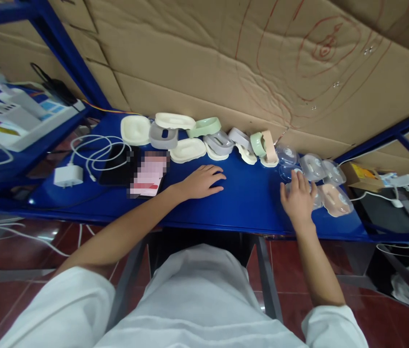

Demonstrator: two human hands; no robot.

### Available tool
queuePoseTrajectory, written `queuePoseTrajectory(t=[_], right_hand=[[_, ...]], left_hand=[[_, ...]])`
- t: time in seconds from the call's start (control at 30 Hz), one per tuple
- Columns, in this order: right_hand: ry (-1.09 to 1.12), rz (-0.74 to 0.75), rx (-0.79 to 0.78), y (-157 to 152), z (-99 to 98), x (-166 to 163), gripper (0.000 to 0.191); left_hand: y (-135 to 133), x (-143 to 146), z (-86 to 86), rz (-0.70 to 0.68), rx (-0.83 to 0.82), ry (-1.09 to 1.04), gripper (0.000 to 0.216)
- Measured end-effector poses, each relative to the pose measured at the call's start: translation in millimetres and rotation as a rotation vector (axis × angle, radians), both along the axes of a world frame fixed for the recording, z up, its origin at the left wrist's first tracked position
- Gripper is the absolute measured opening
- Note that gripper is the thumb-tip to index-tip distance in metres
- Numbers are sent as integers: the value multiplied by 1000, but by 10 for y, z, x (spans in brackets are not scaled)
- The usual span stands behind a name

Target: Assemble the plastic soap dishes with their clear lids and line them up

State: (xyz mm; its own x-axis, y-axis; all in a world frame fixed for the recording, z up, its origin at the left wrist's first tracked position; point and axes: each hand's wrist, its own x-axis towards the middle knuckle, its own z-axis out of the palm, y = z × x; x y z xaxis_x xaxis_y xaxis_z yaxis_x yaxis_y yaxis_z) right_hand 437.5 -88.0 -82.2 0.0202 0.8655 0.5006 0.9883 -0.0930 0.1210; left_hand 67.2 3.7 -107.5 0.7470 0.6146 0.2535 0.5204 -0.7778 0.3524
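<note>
My left hand [202,182] lies on the blue tabletop [248,203], fingers stretched out and nothing in them. Over at the right, my right hand [298,197] is on or just above a group of clear plastic covers, its fingers apart; whether it presses on one I cannot tell. A clear cover [287,155] sits beyond its fingertips, and another clear cover [313,167] is to their right. Beside that hand rests a peach soap-dish-like piece [336,200] under clear plastic. Along the back are cream trays [188,150], a grey dish [219,142] and a green dish [206,127].
A phone [150,174] with a lit, blurred screen lies left of my left hand. Further left are a white charger [68,175] and its coiled cable. Cardboard [190,63] walls off the back. A small open box [366,177] stands at the far right.
</note>
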Motion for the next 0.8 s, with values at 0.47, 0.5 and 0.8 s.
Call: queuePoseTrajectory(t=[0.47,0.5,0.8], right_hand=[[-42,39,-254,589,-34,-716,46],[-20,82,-243,608,-50,-706,47],[185,594,-227,670,-118,-661,41]], left_hand=[[38,34,45,259,75,41,64],[57,35,30,276,61,52,67],[42,79,25,147,69,11,51]])
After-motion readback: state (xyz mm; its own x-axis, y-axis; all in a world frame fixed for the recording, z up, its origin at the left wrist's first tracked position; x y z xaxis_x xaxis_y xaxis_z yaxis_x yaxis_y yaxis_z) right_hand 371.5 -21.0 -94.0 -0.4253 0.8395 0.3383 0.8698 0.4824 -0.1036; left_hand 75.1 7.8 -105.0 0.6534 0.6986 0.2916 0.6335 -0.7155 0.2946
